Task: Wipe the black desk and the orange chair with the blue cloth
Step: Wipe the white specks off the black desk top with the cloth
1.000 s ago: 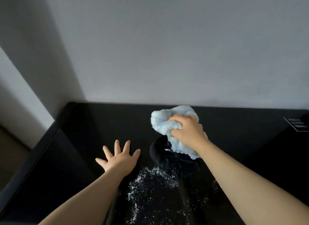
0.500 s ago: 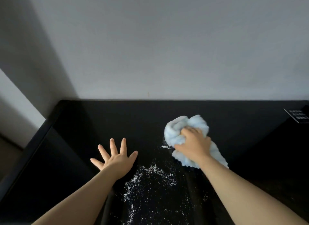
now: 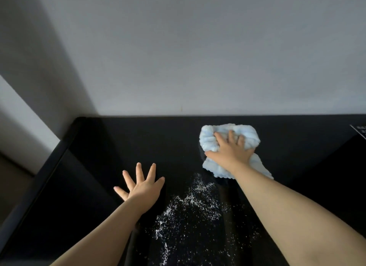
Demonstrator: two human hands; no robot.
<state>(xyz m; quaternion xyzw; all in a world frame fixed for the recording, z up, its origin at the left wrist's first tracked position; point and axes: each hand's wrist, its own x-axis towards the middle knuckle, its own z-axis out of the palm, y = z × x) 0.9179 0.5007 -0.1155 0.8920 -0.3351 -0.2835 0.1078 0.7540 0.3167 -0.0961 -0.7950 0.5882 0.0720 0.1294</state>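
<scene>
Blue cloth (image 3: 251, 137), bunched into a loose, fluffy wad, lies on the black table (image 3: 118, 143) towards the back right, near the wall (image 3: 198, 57) but apart from it. One flap trails out flat under the wrist. The right hand (image 3: 229, 153) sits on top of it, fingers spread and sunk a little into the pile, thumb out to the side, pressing it down against the surface rather than closing round it.

It looks light, soft and floppy, with a thick nap that should take up dust well. Judging by its folds, it will slide easily on the glossy top and tend to roll up. A broad palm over the middle of the wad, with the loose flap tucked under, seems the best hold.

The left hand (image 3: 144, 186) rests flat on the table well to the left, fingers splayed and holding nothing, apparently as a brace.

Between the two forearms a scatter of white powder (image 3: 190, 204) lies just in front of the cloth, so the table is not yet clean. A small printed label (image 3: 360, 131) shows at the right edge. The orange chair is not in view.
</scene>
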